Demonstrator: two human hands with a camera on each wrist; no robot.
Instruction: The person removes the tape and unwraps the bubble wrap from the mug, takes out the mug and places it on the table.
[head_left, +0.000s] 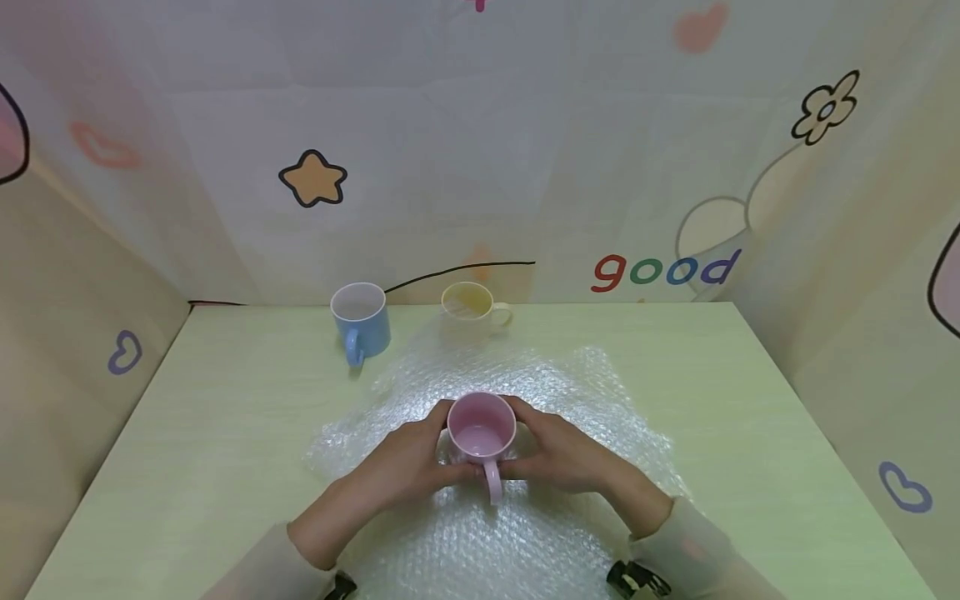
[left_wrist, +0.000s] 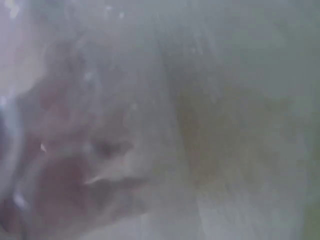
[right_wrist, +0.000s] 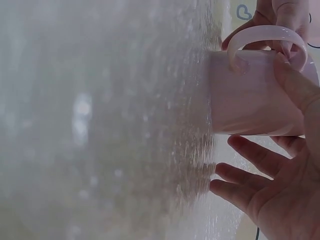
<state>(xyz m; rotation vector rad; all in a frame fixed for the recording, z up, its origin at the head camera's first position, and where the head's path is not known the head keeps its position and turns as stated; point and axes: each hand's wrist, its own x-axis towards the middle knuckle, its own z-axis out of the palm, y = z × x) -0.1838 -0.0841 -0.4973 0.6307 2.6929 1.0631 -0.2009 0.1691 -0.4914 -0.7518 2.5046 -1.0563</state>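
Observation:
A pink mug (head_left: pixel 481 427) stands upright on a sheet of bubble wrap (head_left: pixel 480 554), its handle toward me. My left hand (head_left: pixel 408 460) grips its left side, thumb at the front beside the handle. From the right, my right hand (head_left: pixel 564 454) grips it too, thumb near the handle. In the right wrist view the mug's base meets the bubble wrap, and the lower fingers (right_wrist: pixel 235 192) of the right hand are spread off the mug. The left wrist view is blurred by film close to the lens.
A blue mug (head_left: pixel 367 329) stands at the back left of the table (head_left: pixel 750 467). Right of it, behind the bubble wrap, is a pale yellow mug (head_left: pixel 467 304) with its handle to the right. A printed curtain (head_left: pixel 480 167) encloses the table's back and sides.

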